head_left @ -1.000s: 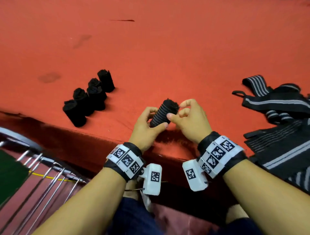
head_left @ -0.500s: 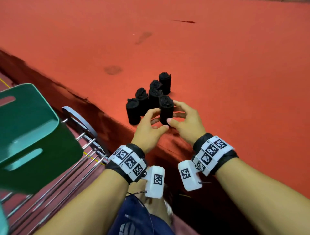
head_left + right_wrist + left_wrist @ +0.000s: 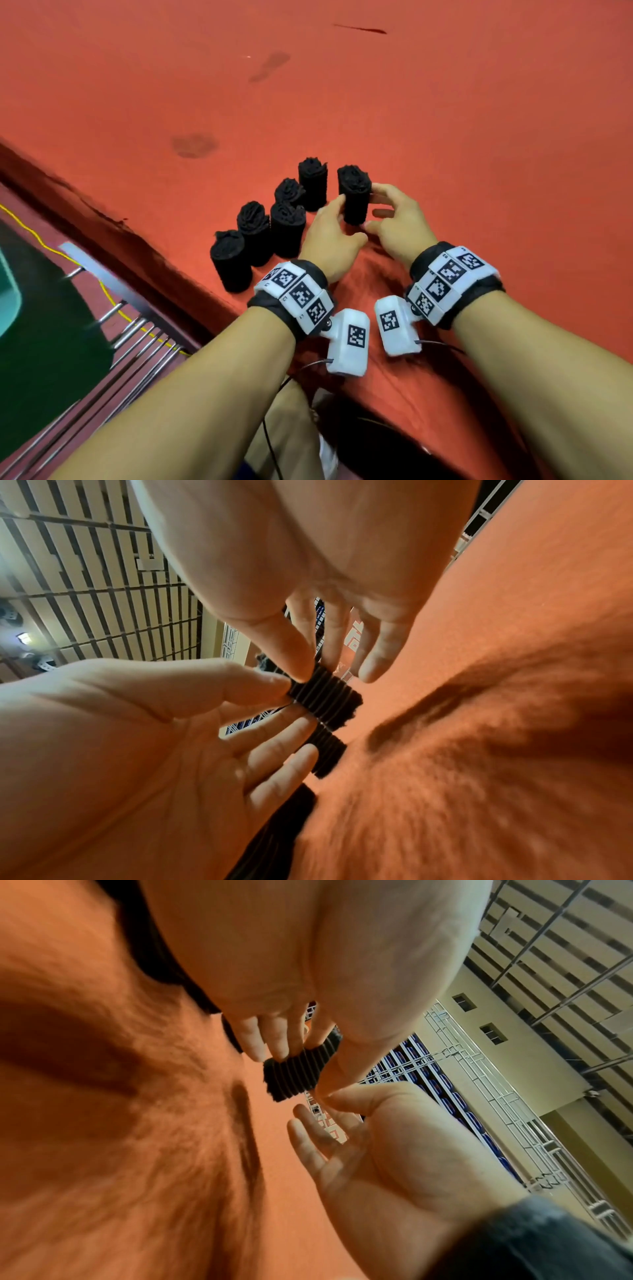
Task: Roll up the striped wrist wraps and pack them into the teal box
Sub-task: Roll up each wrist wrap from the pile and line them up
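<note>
Red mat (image 3: 445, 120); both hands (image 3: 334, 236) (image 3: 394, 222) pinch upright rolled wrap (image 3: 354, 195) beside five rolls (image 3: 287, 224); no legible writing.

Rolled fabric wrist wrap (image 3: 355, 197) between hands: black, ribbed with thin grey stripes in wrist views (image 3: 323, 697). Five other rolled fabric wraps (image 3: 287, 228): black. Felt-like table cover (image 3: 445, 120): orange-red, few darker smudges. Wrist bands (image 3: 452, 279): black straps, white blocks with black-and-white square codes. Plastic box (image 3: 10, 294) at left edge: teal rim, dark green side. Thin cord (image 3: 44, 245): yellow.
</note>
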Tool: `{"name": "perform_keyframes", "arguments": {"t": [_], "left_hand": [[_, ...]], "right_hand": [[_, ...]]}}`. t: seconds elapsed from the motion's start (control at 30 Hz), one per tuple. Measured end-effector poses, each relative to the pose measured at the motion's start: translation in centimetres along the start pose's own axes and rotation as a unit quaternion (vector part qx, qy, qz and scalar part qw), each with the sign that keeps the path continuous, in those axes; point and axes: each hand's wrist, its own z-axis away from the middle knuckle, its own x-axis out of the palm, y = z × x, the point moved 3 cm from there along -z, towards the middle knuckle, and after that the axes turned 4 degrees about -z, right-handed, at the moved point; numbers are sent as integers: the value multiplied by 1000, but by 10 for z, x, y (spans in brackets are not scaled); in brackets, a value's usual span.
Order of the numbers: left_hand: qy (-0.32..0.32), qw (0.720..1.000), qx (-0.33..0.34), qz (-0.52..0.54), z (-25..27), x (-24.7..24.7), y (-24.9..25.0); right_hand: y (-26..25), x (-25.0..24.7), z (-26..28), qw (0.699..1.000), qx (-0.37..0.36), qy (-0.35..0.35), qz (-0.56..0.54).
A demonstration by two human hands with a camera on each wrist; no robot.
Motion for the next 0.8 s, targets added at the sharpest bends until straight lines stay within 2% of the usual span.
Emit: {"name": "perform_keyframes", "arguments": {"t": [0.23,0.37,0.6,0.73,0.8], "left_hand": [[-14,999,-51,2,-26,8,-3],[-11,998,-64,-6,-28,12,-11],[16,992,-93,-80,-24,9,-5],[26,987,-85,-131,-7,11,19],[32,987,-61,-146,3,18,35]], "right_hand": [[4,7,-23,991,32,-127,2],[11,5,-23,986,61,-155,-2],[4,-11,-14,985,81,-136,67],[-11,-36,8,988,63,-107,91],[-18,-56,25,989,47,-86,112]]}}
